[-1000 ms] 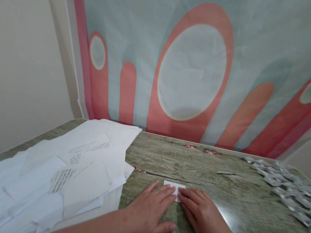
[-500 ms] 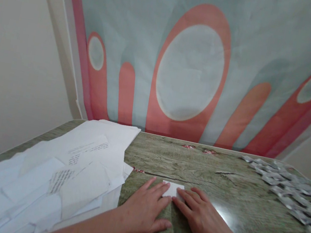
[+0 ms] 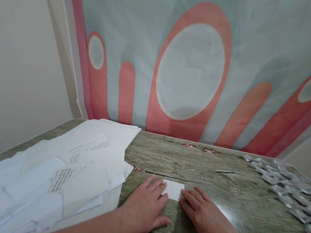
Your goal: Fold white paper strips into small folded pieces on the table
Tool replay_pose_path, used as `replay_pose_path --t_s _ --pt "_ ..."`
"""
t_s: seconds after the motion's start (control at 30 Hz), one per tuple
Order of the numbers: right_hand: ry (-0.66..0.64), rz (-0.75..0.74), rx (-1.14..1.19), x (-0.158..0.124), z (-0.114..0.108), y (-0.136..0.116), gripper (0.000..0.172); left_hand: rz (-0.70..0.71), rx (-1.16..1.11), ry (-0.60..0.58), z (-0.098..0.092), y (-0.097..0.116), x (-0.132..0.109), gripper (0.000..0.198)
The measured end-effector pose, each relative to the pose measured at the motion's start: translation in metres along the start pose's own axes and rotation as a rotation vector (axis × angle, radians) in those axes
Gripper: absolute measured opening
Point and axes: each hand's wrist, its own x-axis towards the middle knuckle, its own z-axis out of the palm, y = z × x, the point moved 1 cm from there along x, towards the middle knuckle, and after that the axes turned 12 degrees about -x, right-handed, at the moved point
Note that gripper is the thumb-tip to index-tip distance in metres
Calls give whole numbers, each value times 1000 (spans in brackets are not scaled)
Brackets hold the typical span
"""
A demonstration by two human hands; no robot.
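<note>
A small white piece of paper (image 3: 173, 190) lies flat on the wood-patterned table, between my two hands. My left hand (image 3: 144, 208) rests palm down with its fingers spread, the fingertips on the paper's left edge and the thumb out to the side on the table. Along the paper's right edge, my right hand (image 3: 201, 213) lies flat with its fingertips touching the corner; its fingers are stretched out. Neither hand grips the paper. Whether the paper is folded, I cannot tell.
A heap of loose white paper sheets (image 3: 45, 169), some printed, covers the table's left side. On the right lie rows of grey folded pieces (image 3: 286, 190). The table (image 3: 167, 154) meets a backdrop (image 3: 191, 71) with red arches at its far edge.
My right hand has slid slightly right, to the paper's edge, and my left fingers have shifted a little left. More of the paper now shows.
</note>
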Motion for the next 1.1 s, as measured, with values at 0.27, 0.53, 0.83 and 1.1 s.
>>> replay_pose_path --t_s 0.27,0.53,0.83,1.1 --pt "-78 36 -23 1 -6 2 30 -53 69 -32 2 -1 -2 57" --pt "-94 16 -43 -1 2 5 30 -31 47 -12 6 1 -2 52" --pt "-36 -22 -66 7 2 8 24 -16 22 52 15 0 -4 49" --pt "-22 -34 -191 11 0 -3 13 23 30 82 15 1 -4 46"
